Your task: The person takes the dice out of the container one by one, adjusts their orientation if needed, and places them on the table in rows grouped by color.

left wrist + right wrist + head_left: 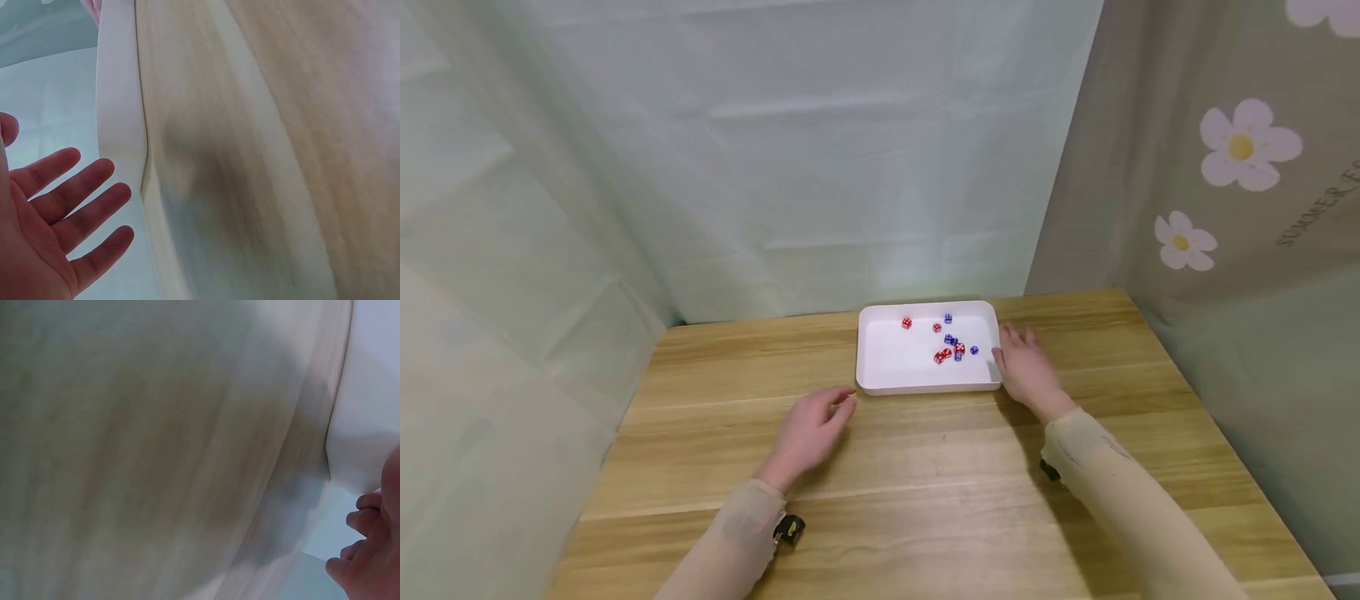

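So there's a shallow white tray (pixel 887 358) sitting near the far edge of a wood-grain desk (pixel 925 475), with a bunch of red dice (pixel 907 322) and blue dice (pixel 974 350) in it. Most of them bunch up in the right half, a few touching, while one red sits off by itself toward the far wall.

Left hand (pixel 808 429) is just beside the tray's near left corner. Its grip is loose, fingers apart and slightly bent (left wrist view shows that nicely), holding nothing.

Right hand (pixel 1028 371) is up against the tray's right side, thumb at the rim, other fingers along the outside. Grip looks relaxed rather than clamped; can't tell how hard it's pressing, if at all.

Both arms have beige sleeves (pixel 1135 492). Behind the desk hangs a pale cloth (pixel 835 150), plus a brownish one (pixel 1150 125) with white flowers (pixel 1242 148) on the right.
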`<state>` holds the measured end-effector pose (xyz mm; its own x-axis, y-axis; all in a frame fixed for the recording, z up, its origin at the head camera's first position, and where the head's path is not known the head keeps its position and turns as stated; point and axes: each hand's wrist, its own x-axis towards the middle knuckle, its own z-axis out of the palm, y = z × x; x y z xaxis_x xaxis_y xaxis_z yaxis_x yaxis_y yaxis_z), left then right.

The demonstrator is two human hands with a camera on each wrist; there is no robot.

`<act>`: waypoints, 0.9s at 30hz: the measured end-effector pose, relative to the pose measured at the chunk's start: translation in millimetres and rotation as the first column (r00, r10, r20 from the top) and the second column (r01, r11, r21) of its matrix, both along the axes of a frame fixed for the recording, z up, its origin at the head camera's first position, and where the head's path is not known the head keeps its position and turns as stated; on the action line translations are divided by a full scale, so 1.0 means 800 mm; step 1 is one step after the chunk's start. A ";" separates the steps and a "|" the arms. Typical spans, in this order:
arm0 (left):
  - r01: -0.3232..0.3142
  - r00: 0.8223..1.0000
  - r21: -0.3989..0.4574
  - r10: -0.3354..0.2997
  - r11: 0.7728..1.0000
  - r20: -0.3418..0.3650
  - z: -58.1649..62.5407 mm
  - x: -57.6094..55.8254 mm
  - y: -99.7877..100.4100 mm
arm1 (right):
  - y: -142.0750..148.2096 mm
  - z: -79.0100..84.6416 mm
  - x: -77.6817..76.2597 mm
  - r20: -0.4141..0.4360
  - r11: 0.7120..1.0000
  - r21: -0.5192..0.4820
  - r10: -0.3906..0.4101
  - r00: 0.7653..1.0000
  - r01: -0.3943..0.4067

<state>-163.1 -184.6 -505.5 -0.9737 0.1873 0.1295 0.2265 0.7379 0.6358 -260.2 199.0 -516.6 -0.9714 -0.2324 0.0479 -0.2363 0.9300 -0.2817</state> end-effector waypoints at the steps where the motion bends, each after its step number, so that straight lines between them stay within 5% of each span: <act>1: 0.004 1.000 -0.003 -0.004 1.000 -0.005 0.001 -0.001 0.001 | -0.003 0.001 -0.001 -0.004 1.000 0.002 0.004 1.000 -0.004; 15: 0.002 1.000 -0.004 -0.002 1.000 -0.010 0.012 -0.011 0.025 | -0.024 -0.002 -0.018 0.019 1.000 0.008 0.025 1.000 -0.025; 27: -0.010 0.988 -0.056 0.001 0.998 -0.152 0.027 -0.040 0.065 | -0.026 0.001 -0.015 -0.012 1.000 0.016 -0.002 1.000 0.002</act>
